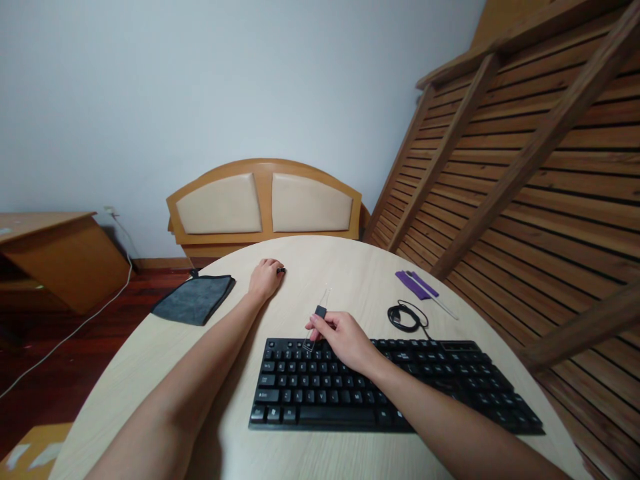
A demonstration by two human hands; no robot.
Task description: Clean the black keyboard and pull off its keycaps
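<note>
My right hand (345,340) is closed on a keycap puller (321,311), which has a black grip and thin wire loops at both ends. One wire loop hangs over the top row of the black keyboard (335,415), near its upper left part; whether it touches a key I cannot tell. Farther up the table, my left hand (265,277) rests with its fingers closed around a small black piece (281,270), perhaps a keycap, mostly hidden by the fingers.
A folded grey cloth (193,301) lies at the table's left edge. On the right are a coiled black cable (404,319), a purple cloth (415,285) and a thin white stick (443,307). A wooden headboard (265,200) stands behind the round table (125,393); slatted wood panels (500,200) lean at right.
</note>
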